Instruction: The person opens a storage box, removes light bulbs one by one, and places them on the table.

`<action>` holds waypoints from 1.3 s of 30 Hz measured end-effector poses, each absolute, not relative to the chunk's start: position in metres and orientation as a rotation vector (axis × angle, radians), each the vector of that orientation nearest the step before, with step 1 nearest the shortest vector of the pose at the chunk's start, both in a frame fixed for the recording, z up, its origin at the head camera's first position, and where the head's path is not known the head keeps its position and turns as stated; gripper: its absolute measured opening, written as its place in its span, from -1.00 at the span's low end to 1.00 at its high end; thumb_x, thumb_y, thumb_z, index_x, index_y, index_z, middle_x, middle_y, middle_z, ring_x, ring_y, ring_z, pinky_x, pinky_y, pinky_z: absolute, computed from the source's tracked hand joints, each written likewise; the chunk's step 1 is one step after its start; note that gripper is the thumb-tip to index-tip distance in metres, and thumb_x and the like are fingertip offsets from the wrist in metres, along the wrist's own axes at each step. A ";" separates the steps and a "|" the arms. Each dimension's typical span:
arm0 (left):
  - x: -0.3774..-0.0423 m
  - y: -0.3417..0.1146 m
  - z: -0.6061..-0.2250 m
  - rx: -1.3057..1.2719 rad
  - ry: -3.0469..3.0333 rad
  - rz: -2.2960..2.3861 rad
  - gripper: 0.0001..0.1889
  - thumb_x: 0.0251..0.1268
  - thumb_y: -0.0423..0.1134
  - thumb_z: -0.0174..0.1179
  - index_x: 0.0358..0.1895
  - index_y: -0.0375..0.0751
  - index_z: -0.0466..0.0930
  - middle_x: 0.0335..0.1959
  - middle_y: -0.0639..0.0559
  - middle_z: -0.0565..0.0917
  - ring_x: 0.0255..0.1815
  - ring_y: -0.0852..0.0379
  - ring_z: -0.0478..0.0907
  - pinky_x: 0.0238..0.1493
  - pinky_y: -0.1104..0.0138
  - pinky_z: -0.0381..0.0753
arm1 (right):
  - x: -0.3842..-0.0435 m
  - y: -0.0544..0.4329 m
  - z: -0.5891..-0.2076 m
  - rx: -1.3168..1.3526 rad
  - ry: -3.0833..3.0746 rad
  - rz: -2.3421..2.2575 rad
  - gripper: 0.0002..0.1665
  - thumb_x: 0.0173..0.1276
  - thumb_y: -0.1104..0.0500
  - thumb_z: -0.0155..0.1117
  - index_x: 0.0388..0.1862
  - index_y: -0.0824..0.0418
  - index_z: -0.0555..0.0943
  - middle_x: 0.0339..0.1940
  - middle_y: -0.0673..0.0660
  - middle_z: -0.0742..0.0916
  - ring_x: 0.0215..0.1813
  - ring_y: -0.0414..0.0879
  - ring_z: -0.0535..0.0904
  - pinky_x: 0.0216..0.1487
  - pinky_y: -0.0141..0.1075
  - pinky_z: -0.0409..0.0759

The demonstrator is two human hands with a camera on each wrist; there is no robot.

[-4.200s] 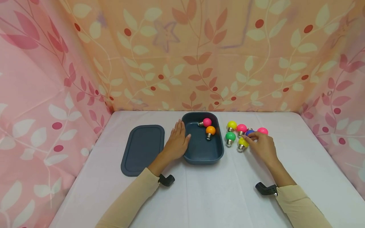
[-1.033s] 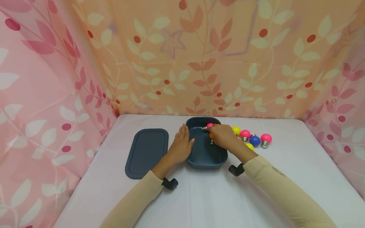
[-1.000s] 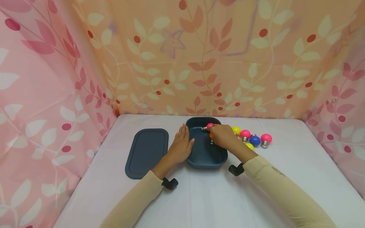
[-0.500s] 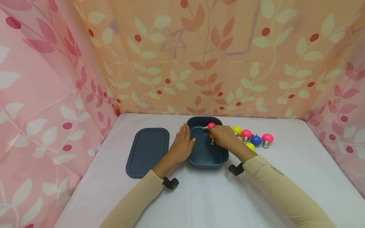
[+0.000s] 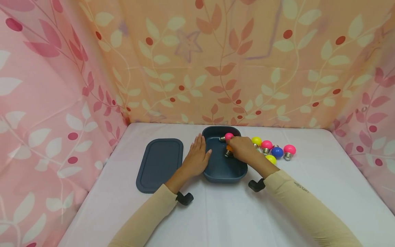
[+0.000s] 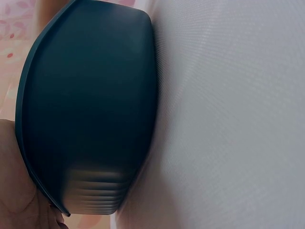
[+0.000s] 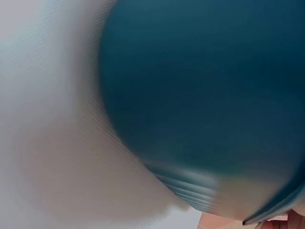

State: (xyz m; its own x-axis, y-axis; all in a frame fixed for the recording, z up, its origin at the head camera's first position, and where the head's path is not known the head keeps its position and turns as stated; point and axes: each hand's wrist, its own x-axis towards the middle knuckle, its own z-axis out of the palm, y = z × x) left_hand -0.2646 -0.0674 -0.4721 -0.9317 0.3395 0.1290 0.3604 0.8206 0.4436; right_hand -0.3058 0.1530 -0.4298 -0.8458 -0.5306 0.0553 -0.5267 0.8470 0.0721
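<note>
My left hand [image 5: 196,156] lies with straight fingers along the left side of a dark blue-grey container [image 5: 219,175]. The left wrist view shows the container's outer wall [image 6: 90,95] close up, the hand at its rim. Over the container's right wall reaches my right hand [image 5: 245,149], its curled fingers on an orange light bulb [image 5: 229,151] inside; the fingertips are partly hidden. A pink light bulb [image 5: 229,136] lies just behind, base to the left. The right wrist view is mostly the container's outer side [image 7: 200,95].
On the white tablecloth [image 5: 216,216], right of the container, lie several more bulbs: yellow [image 5: 256,141], pink [image 5: 266,144], blue [image 5: 277,152], another yellow [image 5: 271,159] and another pink [image 5: 289,149]. A flat dark lid [image 5: 160,164] rests at left. Patterned curtains [image 5: 216,61] enclose the table.
My right hand has moved left from the loose bulbs into the container. Over the last half second the orange bulb's base has turned slightly left. My left hand stays in place.
</note>
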 end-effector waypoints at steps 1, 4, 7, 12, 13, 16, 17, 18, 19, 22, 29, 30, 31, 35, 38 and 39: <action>-0.264 -0.067 -0.472 -0.569 -2.958 -0.727 -0.27 0.70 0.03 -0.27 0.62 -0.42 -0.22 0.67 -0.24 -0.29 0.67 -0.08 -0.41 0.60 -0.03 -0.17 | -0.306 0.154 -0.430 0.846 -2.944 -0.077 -0.61 0.07 0.25 0.63 -0.12 0.19 0.67 -0.31 0.17 0.77 -0.37 0.04 0.64 -0.34 -0.11 0.69; -0.264 -0.067 -0.471 -0.574 -2.955 -0.720 -0.27 0.70 0.04 -0.27 0.61 -0.43 -0.22 0.67 -0.25 -0.28 0.67 -0.08 -0.40 0.60 -0.03 -0.16 | -0.304 0.156 -0.427 0.837 -2.934 -0.043 -0.59 0.07 0.24 0.63 -0.08 0.17 0.69 -0.25 0.18 0.78 -0.31 0.06 0.66 -0.31 -0.09 0.71; -0.263 -0.067 -0.470 -0.572 -2.954 -0.723 -0.27 0.70 0.03 -0.26 0.61 -0.43 -0.21 0.67 -0.26 -0.28 0.67 -0.09 -0.40 0.60 -0.02 -0.17 | -0.302 0.158 -0.424 0.825 -2.918 0.022 -0.57 0.09 0.23 0.62 -0.03 0.17 0.71 -0.16 0.19 0.78 -0.21 0.09 0.69 -0.22 -0.03 0.73; -0.263 -0.066 -0.471 -0.564 -2.965 -0.718 -0.27 0.70 0.02 -0.25 0.62 -0.42 -0.22 0.67 -0.24 -0.30 0.67 -0.07 -0.41 0.60 -0.01 -0.17 | -0.295 0.165 -0.417 0.798 -2.933 0.168 -0.47 0.13 0.19 0.63 0.11 0.21 0.71 -0.08 0.19 0.78 -0.11 0.10 0.70 -0.10 0.02 0.72; -0.263 -0.066 -0.471 -0.564 -2.965 -0.721 -0.27 0.70 0.02 -0.25 0.62 -0.42 -0.21 0.67 -0.25 -0.28 0.67 -0.07 -0.41 0.60 -0.01 -0.17 | -0.293 0.166 -0.416 0.790 -2.942 0.203 -0.44 0.13 0.18 0.63 0.14 0.21 0.70 -0.06 0.19 0.77 -0.09 0.10 0.69 -0.08 0.04 0.72; -0.263 -0.066 -0.472 -0.563 -2.961 -0.731 -0.27 0.70 0.03 -0.25 0.61 -0.43 -0.21 0.67 -0.27 -0.26 0.67 -0.07 -0.40 0.60 0.00 -0.18 | -0.288 0.172 -0.412 0.769 -2.964 0.345 -0.36 0.14 0.18 0.63 0.23 0.22 0.66 0.00 0.20 0.76 -0.01 0.12 0.68 0.02 0.08 0.68; -0.263 -0.067 -0.472 -0.563 -2.959 -0.733 -0.26 0.70 0.03 -0.25 0.61 -0.43 -0.21 0.67 -0.28 -0.25 0.67 -0.08 -0.40 0.60 0.00 -0.18 | -0.286 0.174 -0.411 0.768 -2.965 0.392 -0.35 0.14 0.18 0.62 0.24 0.22 0.65 0.03 0.21 0.75 0.03 0.13 0.67 0.05 0.09 0.67; -0.263 -0.067 -0.472 -0.561 -2.960 -0.735 -0.26 0.70 0.04 -0.26 0.61 -0.43 -0.21 0.67 -0.28 -0.25 0.67 -0.07 -0.40 0.60 0.00 -0.18 | -0.284 0.177 -0.410 0.773 -2.960 0.437 -0.34 0.15 0.19 0.62 0.26 0.23 0.64 0.07 0.21 0.74 0.07 0.14 0.67 0.08 0.10 0.65; -0.263 -0.067 -0.472 -0.560 -2.960 -0.740 -0.26 0.69 0.04 -0.26 0.61 -0.42 -0.21 0.67 -0.28 -0.25 0.67 -0.07 -0.40 0.60 0.01 -0.19 | -0.282 0.180 -0.408 0.777 -2.953 0.483 -0.34 0.16 0.19 0.61 0.26 0.22 0.63 0.09 0.21 0.74 0.09 0.14 0.66 0.11 0.10 0.64; -0.263 -0.067 -0.472 -0.559 -2.959 -0.739 -0.26 0.70 0.04 -0.27 0.62 -0.42 -0.21 0.67 -0.28 -0.25 0.67 -0.07 -0.40 0.60 0.02 -0.21 | -0.275 0.188 -0.404 0.782 -2.926 0.639 -0.36 0.18 0.20 0.60 0.26 0.21 0.63 0.08 0.17 0.73 0.08 0.11 0.65 0.10 0.05 0.65; -0.263 -0.067 -0.470 -0.555 -2.963 -0.752 -0.26 0.69 0.04 -0.26 0.62 -0.41 -0.23 0.67 -0.24 -0.29 0.67 -0.06 -0.41 0.61 0.03 -0.22 | -0.262 0.206 -0.401 0.806 -2.842 0.868 -0.39 0.16 0.26 0.60 0.22 0.26 0.64 0.08 0.19 0.72 0.01 0.11 0.65 -0.09 -0.01 0.72; -0.263 -0.066 -0.470 -0.555 -2.963 -0.759 -0.26 0.69 0.03 -0.25 0.62 -0.41 -0.22 0.67 -0.23 -0.29 0.67 -0.06 -0.41 0.61 0.03 -0.22 | -0.261 0.209 -0.401 0.818 -2.826 0.877 -0.39 0.16 0.27 0.60 0.21 0.28 0.63 0.09 0.20 0.71 0.00 0.11 0.66 -0.09 -0.01 0.72; -0.263 -0.066 -0.471 -0.555 -2.962 -0.764 -0.26 0.69 0.03 -0.25 0.62 -0.42 -0.22 0.67 -0.23 -0.30 0.67 -0.06 -0.41 0.60 0.03 -0.23 | -0.259 0.211 -0.401 0.827 -2.807 0.887 -0.38 0.14 0.28 0.61 0.21 0.29 0.63 0.10 0.21 0.71 -0.01 0.10 0.66 -0.09 0.00 0.72; -0.264 -0.066 -0.471 -0.555 -2.960 -0.769 -0.27 0.69 0.02 -0.24 0.62 -0.42 -0.21 0.67 -0.22 -0.31 0.67 -0.06 -0.41 0.60 0.03 -0.23 | -0.252 0.222 -0.402 0.859 -2.739 0.878 -0.39 0.12 0.30 0.62 0.18 0.31 0.64 0.07 0.20 0.72 -0.06 0.07 0.67 -0.13 -0.04 0.74; -0.264 -0.067 -0.471 -0.553 -2.966 -0.765 -0.26 0.69 0.03 -0.25 0.62 -0.41 -0.22 0.67 -0.20 -0.32 0.67 -0.05 -0.42 0.61 0.03 -0.23 | -0.246 0.230 -0.401 0.842 -2.730 0.853 -0.38 0.11 0.30 0.62 0.18 0.31 0.64 0.06 0.21 0.73 -0.08 0.06 0.66 -0.16 -0.05 0.73; -0.264 -0.067 -0.471 -0.552 -2.968 -0.764 -0.26 0.69 0.04 -0.26 0.62 -0.40 -0.22 0.67 -0.20 -0.33 0.67 -0.04 -0.42 0.61 0.04 -0.24 | -0.244 0.233 -0.401 0.830 -2.736 0.844 -0.38 0.11 0.30 0.62 0.18 0.31 0.64 0.05 0.21 0.73 -0.09 0.06 0.66 -0.17 -0.05 0.73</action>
State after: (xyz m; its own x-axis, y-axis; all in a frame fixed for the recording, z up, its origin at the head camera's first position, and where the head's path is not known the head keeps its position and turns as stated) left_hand -0.2645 -0.0667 -0.4714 -0.9368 0.3310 0.1130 0.3444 0.8168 0.4628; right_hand -0.2442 0.2330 -0.4010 -0.8332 -0.4622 0.3035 -0.5529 0.6867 -0.4720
